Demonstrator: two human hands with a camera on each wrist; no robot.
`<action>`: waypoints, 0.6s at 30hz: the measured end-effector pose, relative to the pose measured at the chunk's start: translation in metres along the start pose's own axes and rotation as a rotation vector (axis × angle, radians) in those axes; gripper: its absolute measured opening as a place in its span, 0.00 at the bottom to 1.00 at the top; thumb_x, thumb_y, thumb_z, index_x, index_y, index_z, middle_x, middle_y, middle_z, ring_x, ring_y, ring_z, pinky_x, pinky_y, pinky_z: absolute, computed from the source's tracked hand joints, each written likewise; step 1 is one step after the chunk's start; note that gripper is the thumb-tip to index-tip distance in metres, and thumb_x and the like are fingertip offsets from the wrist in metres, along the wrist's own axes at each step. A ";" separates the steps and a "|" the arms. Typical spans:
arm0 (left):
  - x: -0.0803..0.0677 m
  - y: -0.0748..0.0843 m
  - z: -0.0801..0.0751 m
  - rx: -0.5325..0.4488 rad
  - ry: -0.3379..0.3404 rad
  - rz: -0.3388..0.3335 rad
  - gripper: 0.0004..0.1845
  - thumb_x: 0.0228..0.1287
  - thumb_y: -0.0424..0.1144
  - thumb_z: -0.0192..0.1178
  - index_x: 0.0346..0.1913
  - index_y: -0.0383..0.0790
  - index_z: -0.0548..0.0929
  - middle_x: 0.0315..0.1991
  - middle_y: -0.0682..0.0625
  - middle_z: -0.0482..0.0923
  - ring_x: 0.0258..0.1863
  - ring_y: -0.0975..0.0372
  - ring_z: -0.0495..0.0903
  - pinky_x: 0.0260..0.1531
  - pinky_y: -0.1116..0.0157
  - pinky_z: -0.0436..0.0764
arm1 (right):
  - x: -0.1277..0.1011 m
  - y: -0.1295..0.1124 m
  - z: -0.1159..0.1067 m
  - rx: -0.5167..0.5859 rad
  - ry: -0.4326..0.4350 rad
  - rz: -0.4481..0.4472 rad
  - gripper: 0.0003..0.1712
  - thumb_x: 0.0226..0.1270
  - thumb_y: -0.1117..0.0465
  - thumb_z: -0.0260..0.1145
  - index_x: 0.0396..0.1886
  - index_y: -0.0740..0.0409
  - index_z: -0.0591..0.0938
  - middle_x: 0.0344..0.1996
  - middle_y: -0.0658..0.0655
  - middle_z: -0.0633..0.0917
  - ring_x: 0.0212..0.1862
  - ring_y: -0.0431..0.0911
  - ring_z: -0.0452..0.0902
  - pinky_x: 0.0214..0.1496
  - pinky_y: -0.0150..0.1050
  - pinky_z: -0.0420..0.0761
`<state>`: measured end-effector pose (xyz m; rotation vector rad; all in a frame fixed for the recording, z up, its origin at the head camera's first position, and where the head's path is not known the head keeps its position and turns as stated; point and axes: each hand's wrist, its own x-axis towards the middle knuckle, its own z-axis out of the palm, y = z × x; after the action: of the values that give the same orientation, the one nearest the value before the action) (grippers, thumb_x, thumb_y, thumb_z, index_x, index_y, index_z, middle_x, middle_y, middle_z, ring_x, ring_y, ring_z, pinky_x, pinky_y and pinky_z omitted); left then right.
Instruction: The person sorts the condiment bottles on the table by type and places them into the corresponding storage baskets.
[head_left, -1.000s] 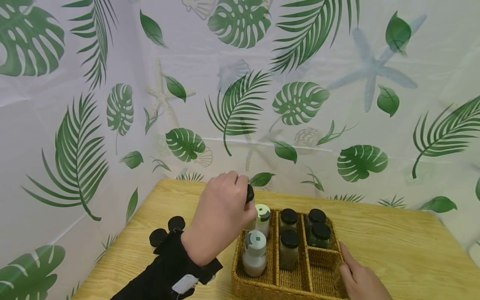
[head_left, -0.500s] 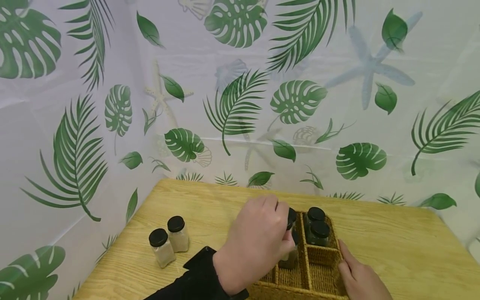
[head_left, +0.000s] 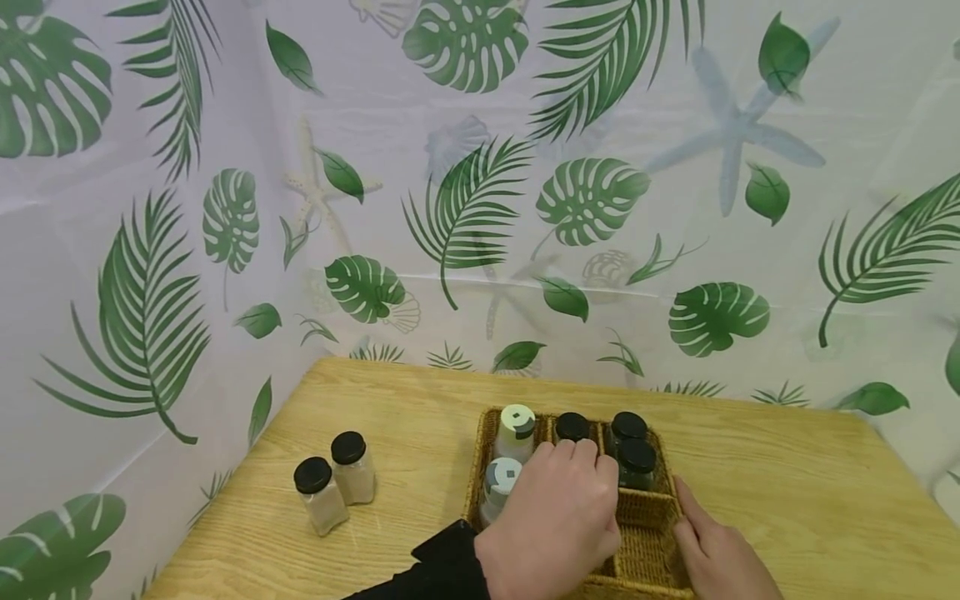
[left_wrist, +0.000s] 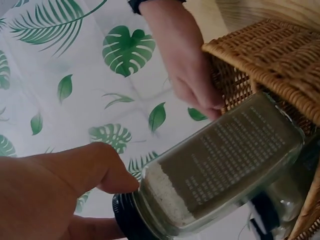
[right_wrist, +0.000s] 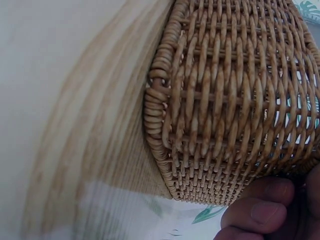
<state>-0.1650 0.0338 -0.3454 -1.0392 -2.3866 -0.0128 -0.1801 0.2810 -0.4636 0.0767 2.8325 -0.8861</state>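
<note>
In the left wrist view my left hand (left_wrist: 75, 190) pinches the black lid of a glass spice jar (left_wrist: 225, 160). The jar is filled with grey-brown powder and has a pale layer near the lid. Its base reaches into a woven divided basket (head_left: 472, 483). From the head view, my left hand (head_left: 558, 517) covers the front of the middle compartment and hides this jar. My right hand (head_left: 723, 550) grips the basket's right wall; its fingers (right_wrist: 265, 212) curl against the wicker in the right wrist view.
Two white-topped shakers (head_left: 517, 425) stand in the left compartment. A black-lidded jar (head_left: 572, 427) is at the back of the middle one, two dark jars (head_left: 636, 462) back right. Two jars of pale powder (head_left: 326, 504) stand on the wooden table (head_left: 420, 417), left of the basket.
My left hand has moved right and down from above the left compartment to the middle one, uncovering the table jars and the shakers. The right hand keeps its hold on the basket.
</note>
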 end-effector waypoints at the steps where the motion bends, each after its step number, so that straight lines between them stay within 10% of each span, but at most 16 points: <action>1: 0.000 0.001 0.002 -0.005 -0.029 0.001 0.07 0.59 0.44 0.66 0.29 0.49 0.79 0.26 0.56 0.71 0.23 0.65 0.68 0.25 0.71 0.63 | 0.000 0.000 0.000 0.000 0.001 0.000 0.36 0.84 0.48 0.36 0.81 0.64 0.48 0.09 0.51 0.67 0.12 0.43 0.54 0.17 0.41 0.63; 18: -0.013 0.010 0.040 -0.033 -0.171 0.037 0.14 0.58 0.46 0.70 0.21 0.50 0.77 0.21 0.55 0.71 0.21 0.64 0.72 0.22 0.70 0.63 | -0.004 -0.004 -0.001 -0.006 -0.002 -0.004 0.35 0.84 0.50 0.36 0.81 0.64 0.47 0.09 0.49 0.64 0.13 0.42 0.51 0.17 0.39 0.62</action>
<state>-0.1698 0.0410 -0.3879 -1.1411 -2.5272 0.0526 -0.1772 0.2786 -0.4602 0.0689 2.8340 -0.8778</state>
